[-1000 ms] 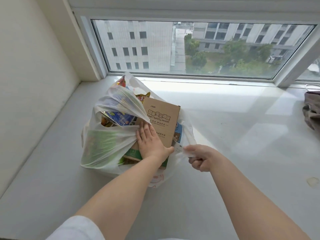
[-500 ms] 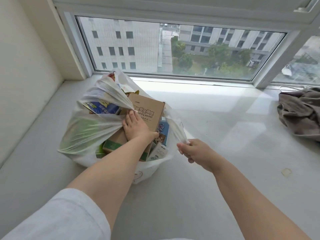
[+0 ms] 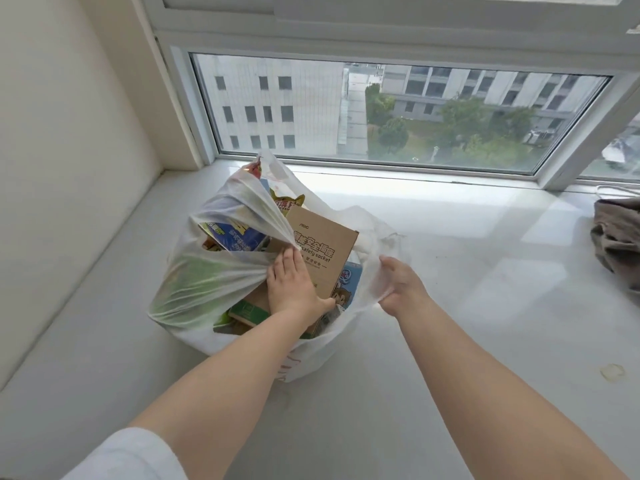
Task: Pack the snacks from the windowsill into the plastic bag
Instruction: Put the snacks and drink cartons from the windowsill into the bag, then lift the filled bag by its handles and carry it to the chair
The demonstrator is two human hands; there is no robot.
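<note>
Two hands work at one white plastic bag point(image 3: 194, 292) that sits on the pale windowsill point(image 3: 450, 258) below the window point(image 3: 381, 109), near the left wall. Its thin film is translucent, so green packaging shows through its left side as a blur. The bag is stuffed: a brown cardboard box point(image 3: 323, 249) printed "safety socket" sticks up from its mouth, with a blue packet point(image 3: 235, 235) to the left, a yellow-and-red packet behind, and a box with a cartoon monkey point(image 3: 343, 294) beside the brown one.

The left hand point(image 3: 294, 289) lies on the brown box, and the bag's left handle, drawn tight into gathered folds, disappears under its fingers; whether they curl round it cannot be told. The right hand point(image 3: 398, 285) grips the bag's right edge, the film bunched in its curled fingers.

Most snack labels are covered by plastic or too small to read. A brownish cloth bundle point(image 3: 616, 240) is cut off at the right edge.
</note>
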